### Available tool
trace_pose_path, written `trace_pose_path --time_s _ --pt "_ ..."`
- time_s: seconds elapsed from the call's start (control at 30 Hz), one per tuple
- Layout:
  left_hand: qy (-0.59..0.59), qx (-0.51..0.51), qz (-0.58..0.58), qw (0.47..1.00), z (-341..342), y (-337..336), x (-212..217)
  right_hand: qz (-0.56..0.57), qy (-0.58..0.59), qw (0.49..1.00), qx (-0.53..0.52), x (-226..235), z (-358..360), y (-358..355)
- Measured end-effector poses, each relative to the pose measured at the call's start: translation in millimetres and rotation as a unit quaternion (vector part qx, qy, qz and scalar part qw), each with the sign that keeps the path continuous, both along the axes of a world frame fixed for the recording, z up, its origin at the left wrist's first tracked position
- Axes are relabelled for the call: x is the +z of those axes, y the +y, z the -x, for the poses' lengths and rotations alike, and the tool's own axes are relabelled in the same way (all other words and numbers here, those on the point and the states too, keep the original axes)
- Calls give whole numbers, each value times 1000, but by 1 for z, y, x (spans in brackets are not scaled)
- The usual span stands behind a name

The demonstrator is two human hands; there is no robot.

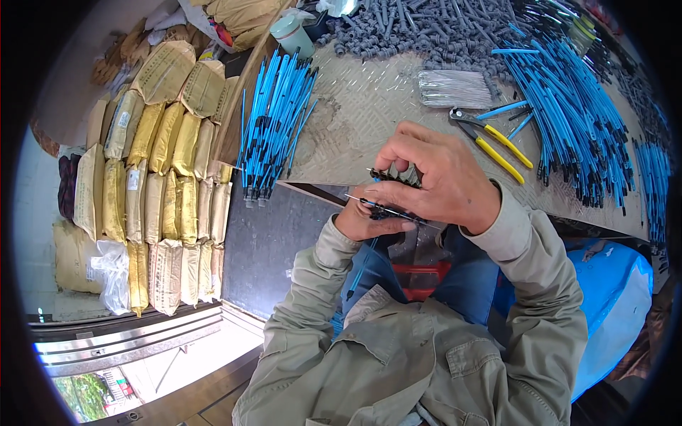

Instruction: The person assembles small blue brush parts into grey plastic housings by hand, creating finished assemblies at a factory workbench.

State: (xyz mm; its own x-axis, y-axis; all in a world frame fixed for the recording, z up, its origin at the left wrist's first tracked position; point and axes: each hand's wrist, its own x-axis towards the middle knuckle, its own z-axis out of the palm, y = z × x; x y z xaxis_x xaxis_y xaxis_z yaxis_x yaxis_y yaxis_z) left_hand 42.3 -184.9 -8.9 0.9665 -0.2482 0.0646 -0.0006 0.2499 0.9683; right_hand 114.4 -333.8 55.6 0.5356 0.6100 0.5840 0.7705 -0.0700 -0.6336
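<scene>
Just off the table's near edge, over my lap, my two hands are close together. My left hand (359, 219) is closed around a thin blue rod with black fittings (357, 268), whose blue end hangs below the fingers. Above it, my right hand (444, 174) is curled with bent fingers around several small black parts (387, 175). A thin silvery wire (355, 198) sticks out between the hands; which hand grips it I cannot tell. The fingers partly hide the black parts. Nearest on the table lie cutting pliers with yellow handles (501, 150).
Blue rods with black ends lie bundled at the table's left edge (273, 128) and heaped at right (579, 121). Grey plastic parts (426, 32) pile up behind metal wires (455, 89). A pale green cup (291, 34), stacked sacks (163, 142) and a blue sheet (607, 298) surround me.
</scene>
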Motion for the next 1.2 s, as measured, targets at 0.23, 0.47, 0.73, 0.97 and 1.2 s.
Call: trace_pose_path --time_s 0.23,0.47,0.73,0.97,1.2 --pt "-136 -25 -123 983 -9 -5 -8 60 -39 994 -78 6 1 -16" --pt "-31 -70 -58 995 -9 -6 -7 116 120 983 -81 3 14 -59" --pt "-52 -79 -80 992 -13 -6 -5 133 34 986 -100 -77 -8 -86" --pt "-121 -100 -96 983 -22 4 -8 246 -63 966 51 -91 -30 -42" --pt "-161 -179 -85 967 -16 17 -25 276 -123 948 104 -92 -38 -19"
